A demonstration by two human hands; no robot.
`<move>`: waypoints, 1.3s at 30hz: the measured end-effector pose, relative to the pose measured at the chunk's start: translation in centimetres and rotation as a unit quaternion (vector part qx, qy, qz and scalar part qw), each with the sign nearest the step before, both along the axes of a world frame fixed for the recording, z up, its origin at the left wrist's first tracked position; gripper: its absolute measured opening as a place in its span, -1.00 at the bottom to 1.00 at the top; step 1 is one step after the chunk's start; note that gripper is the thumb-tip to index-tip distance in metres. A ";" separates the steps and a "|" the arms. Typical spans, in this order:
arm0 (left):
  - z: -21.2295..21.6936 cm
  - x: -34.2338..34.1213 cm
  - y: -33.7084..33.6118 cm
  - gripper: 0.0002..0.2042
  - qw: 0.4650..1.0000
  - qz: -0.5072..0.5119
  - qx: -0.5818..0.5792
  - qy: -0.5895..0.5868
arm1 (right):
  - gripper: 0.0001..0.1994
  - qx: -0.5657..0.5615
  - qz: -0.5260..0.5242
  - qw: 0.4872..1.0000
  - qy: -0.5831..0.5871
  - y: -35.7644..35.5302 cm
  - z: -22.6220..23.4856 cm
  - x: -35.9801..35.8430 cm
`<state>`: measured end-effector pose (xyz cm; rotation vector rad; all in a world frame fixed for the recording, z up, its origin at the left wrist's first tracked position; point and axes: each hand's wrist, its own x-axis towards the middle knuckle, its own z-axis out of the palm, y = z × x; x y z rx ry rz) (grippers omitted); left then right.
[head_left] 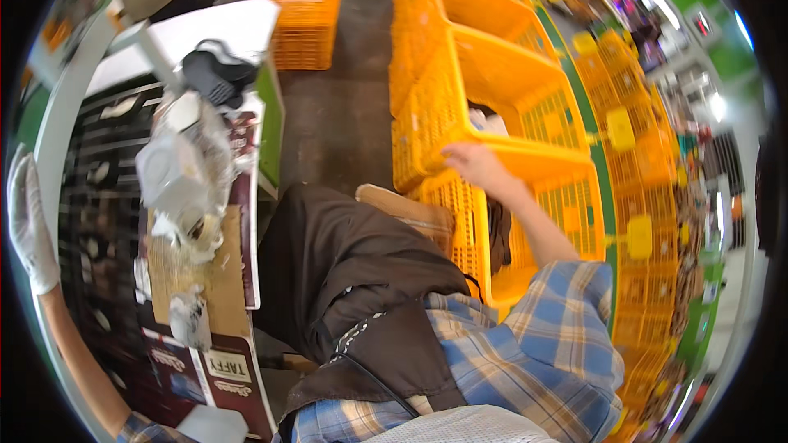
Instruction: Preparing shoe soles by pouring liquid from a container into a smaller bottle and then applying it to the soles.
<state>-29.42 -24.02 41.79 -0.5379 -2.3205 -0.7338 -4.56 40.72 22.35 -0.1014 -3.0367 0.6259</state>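
Observation:
My left hand (pixel 31 226), in a white glove, is at the far left beside a pale upright post (pixel 57 172). Its fingers are stretched out, and nothing shows in it. On the right my bare right hand (pixel 478 167) rests at the rim of a yellow plastic crate (pixel 542 152), its fingers bent over the edge. Inside the crate just beyond that hand lie white and dark items (pixel 487 121), partly hidden by the wall. Dark brown items (pixel 498 234) sit in the nearer crate (pixel 574 205), partly covered by my forearm.
Left, a bench holds a dark sandal-like item (pixel 217 74), clear plastic containers (pixel 168 168), a cardboard piece (pixel 226 279) and crumpled white wrapping (pixel 190 320). Stacked yellow crates (pixel 304 45) stand ahead. A brown cardboard box (pixel 410 213) is beside my legs. More crates (pixel 644 156) line the right.

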 end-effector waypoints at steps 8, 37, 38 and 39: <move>-3.1 -4.4 18.3 -0.71 0.992 -0.117 -0.004 -0.047 | -0.75 -0.018 -0.334 0.941 -0.043 22.5 -0.7 17.9; -15.3 0.1 46.6 -0.81 0.918 -0.254 -0.103 -0.287 | 0.17 -0.190 -0.440 0.812 -0.335 11.6 -25.1 18.0; -15.9 0.1 45.9 -0.81 0.916 -0.247 -0.079 -0.306 | 0.17 -0.184 -0.438 0.814 -0.332 11.4 -25.2 18.5; -16.2 0.5 45.5 -0.80 0.916 -0.233 -0.074 -0.317 | 0.13 -0.234 -0.451 0.813 -0.284 10.9 -25.6 19.1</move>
